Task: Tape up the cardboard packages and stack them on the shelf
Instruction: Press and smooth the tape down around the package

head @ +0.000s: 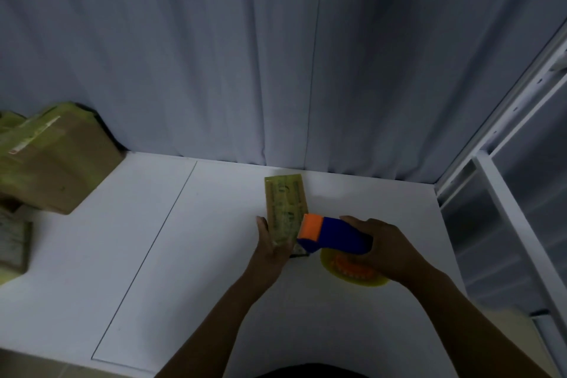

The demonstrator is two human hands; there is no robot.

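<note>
The package (286,199) lies on the counter (214,224) with its long axis running 12 to 6 o'clock. The left hand (271,250) holds its near end. At 3 o'clock, the right hand (389,248) grips the tape dispenser (334,236), whose head is at that same end.

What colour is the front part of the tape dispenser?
The front part is orange, head view.

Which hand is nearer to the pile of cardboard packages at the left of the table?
Left. The left hand is right of the pile of cardboard packages; the right hand, holding the tape dispenser, is farther right.
</note>
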